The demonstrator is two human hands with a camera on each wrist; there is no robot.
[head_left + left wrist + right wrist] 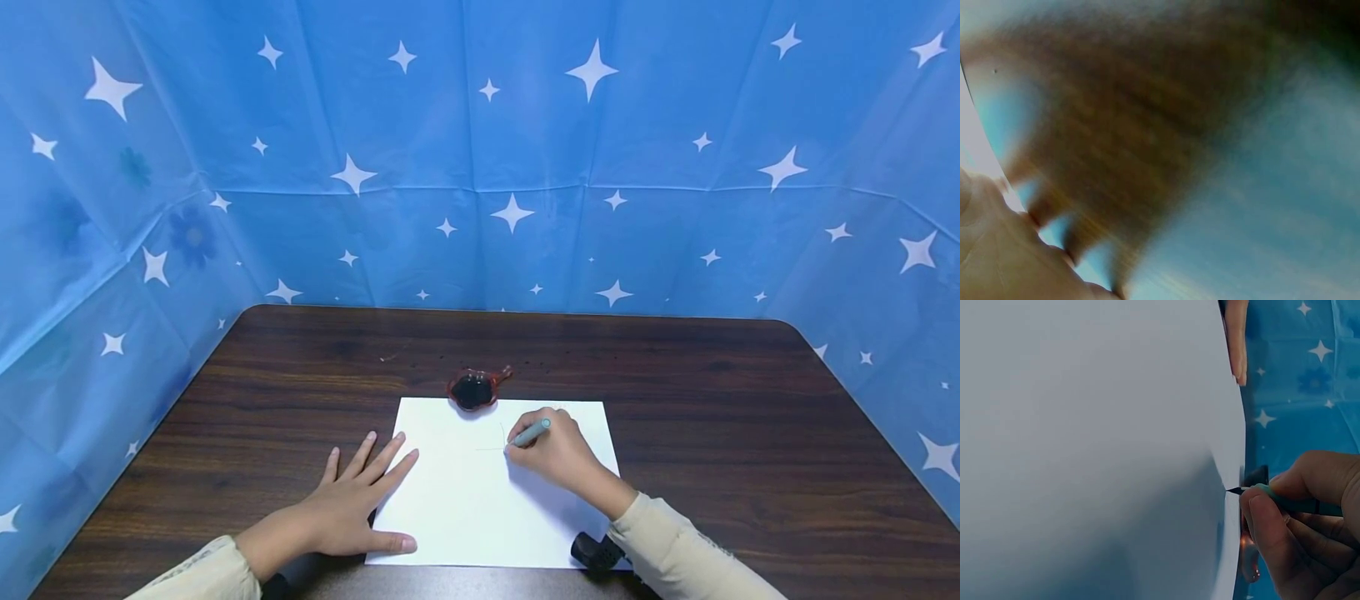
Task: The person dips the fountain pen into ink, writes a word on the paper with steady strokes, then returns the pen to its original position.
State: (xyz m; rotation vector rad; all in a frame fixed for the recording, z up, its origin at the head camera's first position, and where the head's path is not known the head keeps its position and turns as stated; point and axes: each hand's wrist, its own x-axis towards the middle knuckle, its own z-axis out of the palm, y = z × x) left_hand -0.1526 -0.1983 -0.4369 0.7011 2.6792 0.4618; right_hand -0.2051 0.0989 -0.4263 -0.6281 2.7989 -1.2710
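Observation:
My right hand (561, 454) pinches a teal fountain pen (531, 432) between thumb and fingers. In the right wrist view the pen's pointed metal nib (1233, 490) is right at the surface of a white sheet of paper (457, 500). Thin faint lines (490, 450) show on the sheet beside the pen tip. Flat with fingers spread, my left hand (341, 512) rests across the paper's left edge, its thumb over the lower left corner. A small translucent red dish (504, 374) with dark ink in it stands at the sheet's top edge.
The dark wood-grain table (735, 433) extends around the paper. Blue cloth with white stars (512, 212) hangs behind it and at both sides. A black device (596, 550) shows under the right wrist, over the paper's lower right corner.

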